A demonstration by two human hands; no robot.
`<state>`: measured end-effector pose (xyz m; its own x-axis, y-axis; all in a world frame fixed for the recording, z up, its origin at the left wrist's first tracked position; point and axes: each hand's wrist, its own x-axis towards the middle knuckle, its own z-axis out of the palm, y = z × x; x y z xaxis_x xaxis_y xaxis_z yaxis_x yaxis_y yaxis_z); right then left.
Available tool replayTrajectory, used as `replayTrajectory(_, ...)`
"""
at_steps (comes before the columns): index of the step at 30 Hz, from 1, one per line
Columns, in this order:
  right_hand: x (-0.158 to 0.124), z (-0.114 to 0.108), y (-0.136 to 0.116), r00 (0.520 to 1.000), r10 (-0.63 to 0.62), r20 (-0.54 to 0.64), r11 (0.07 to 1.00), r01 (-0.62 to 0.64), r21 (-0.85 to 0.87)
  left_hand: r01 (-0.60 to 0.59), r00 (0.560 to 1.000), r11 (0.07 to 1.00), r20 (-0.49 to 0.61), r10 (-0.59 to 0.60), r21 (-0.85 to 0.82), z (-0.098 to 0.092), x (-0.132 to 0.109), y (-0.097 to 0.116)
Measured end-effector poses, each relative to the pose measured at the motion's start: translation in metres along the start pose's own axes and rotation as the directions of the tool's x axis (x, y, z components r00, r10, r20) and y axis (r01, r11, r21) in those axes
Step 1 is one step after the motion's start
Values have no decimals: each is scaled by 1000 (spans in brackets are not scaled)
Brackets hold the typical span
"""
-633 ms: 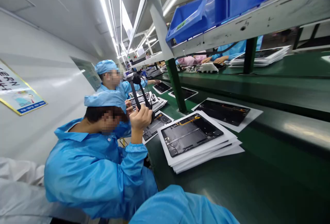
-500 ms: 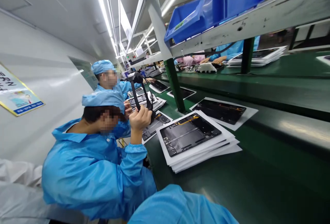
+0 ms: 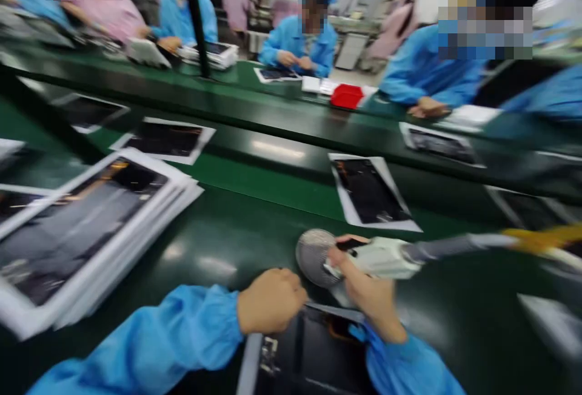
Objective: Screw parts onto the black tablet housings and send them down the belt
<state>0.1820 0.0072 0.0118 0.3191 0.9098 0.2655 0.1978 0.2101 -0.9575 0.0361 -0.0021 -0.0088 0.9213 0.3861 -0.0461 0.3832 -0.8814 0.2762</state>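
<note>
My right hand point(image 3: 366, 289) is wrapped round a white hand tool point(image 3: 386, 256) with a round grey head point(image 3: 313, 255) and a grey hose running off to the right. My left hand point(image 3: 269, 301) is curled into a fist and rests on the top edge of an open tablet panel point(image 3: 309, 352) lying on a white sheet at the near edge of the green bench point(image 3: 254, 243). The tool's head hovers just above that panel's far edge. The whole picture is smeared by motion.
A stack of white trays with open tablet panels point(image 3: 86, 225) lies at the left. Single panels on sheets point(image 3: 370, 192) sit along the green conveyor. Across it, several people in blue and pink coats work; a red box point(image 3: 346, 96) stands there.
The view has swung from the co-workers on the left to the bench in front of me. Both my hands, the hand tool and the panel under them have come into sight.
</note>
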Motion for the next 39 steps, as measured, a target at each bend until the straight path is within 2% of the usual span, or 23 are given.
replayTrajectory(1, -4, -29, 2, 999, 19, -33, 999, -20, -39, 0, 1000, 1000, 10, 0, 12, 1, 3, 0)
replayTrajectory(2, -8, -48, 3, 998, 35, -48, 998, -38, -55, -5, 1000, 1000, 18, 5, 18, 1, 3, -1)
replayTrajectory(4, -11, -61, 5, 996, 66, -54, 997, -68, -46, -19, 1000, 1000, 20, 19, 16, -2, 0, -2)
replayTrajectory(9, -8, -51, 7, 993, 113, -32, 992, -111, 56, -7, 999, 1000, 35, 6, 12, -8, -5, 1)
replayTrajectory(12, -7, -55, 5, 992, 127, -8, 986, -126, 111, -11, 999, 1000, 36, 11, 10, -7, -3, 1)
replayTrajectory(24, -9, -60, 0, 991, 127, 34, 982, -131, 136, -27, 1000, 1000, -17, 27, 1, -6, -2, 3)
replayTrajectory(37, -7, -57, 1, 989, 146, -18, 976, -141, 165, -25, 999, 1000, 25, 26, -12, -10, -3, 3)
replayTrajectory(39, -6, -56, 0, 989, 147, -11, 976, -143, 167, -24, 1000, 1000, 5, 24, -8, -12, -4, 4)
